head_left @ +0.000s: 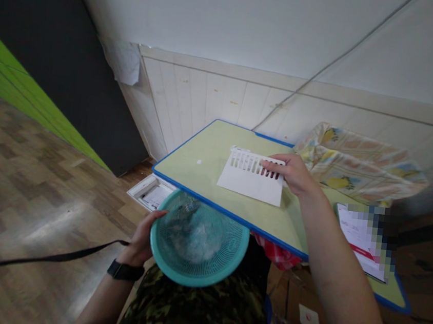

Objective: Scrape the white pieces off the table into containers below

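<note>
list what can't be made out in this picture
Head view:
Clear contents of the teal basket: too blurred to identify.
Left hand: most fingers hidden by the basket.
White slotted card: partly covered by the right hand.
Red-and-white item: right side pixelated, print too blurred.

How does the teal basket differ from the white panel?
The basket is round and hollow; the panel is flat. The panel is over the table, the basket partly hidden below its edge. The left hand holds the basket, the right hand the panel. Both have openings.
</note>
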The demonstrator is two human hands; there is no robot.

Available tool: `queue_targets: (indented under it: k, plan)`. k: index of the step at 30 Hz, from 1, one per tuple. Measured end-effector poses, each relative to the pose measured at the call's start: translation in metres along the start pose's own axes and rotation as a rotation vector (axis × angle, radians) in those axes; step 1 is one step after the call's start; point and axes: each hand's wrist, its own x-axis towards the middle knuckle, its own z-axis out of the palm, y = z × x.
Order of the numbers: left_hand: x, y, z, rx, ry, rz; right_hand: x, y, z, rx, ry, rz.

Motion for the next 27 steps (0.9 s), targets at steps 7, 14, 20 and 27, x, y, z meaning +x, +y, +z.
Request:
queue_targets:
  k: [7, 14, 20, 27]
  plan:
    - [-0.002, 0.001, 0.003, 0.013, -0.012, 0.019, -0.003, -0.003, 0.01, -0.069, -0.154, -0.034]
    - [-0.001, 0.001, 0.002, 0.002, -0.011, 0.01, -0.003, -0.002, 0.009, -0.023, -0.099, -0.024]
    - [0.0, 0.0, 0.0, 0.012, -0.003, 0.016, -0.006, -0.005, 0.01, -0.041, -0.222, -0.019]
    - [-0.001, 0.001, 0.001, 0.02, 0.003, 0.017, 0.0, 0.003, 0.008, 0.078, -0.043, -0.006]
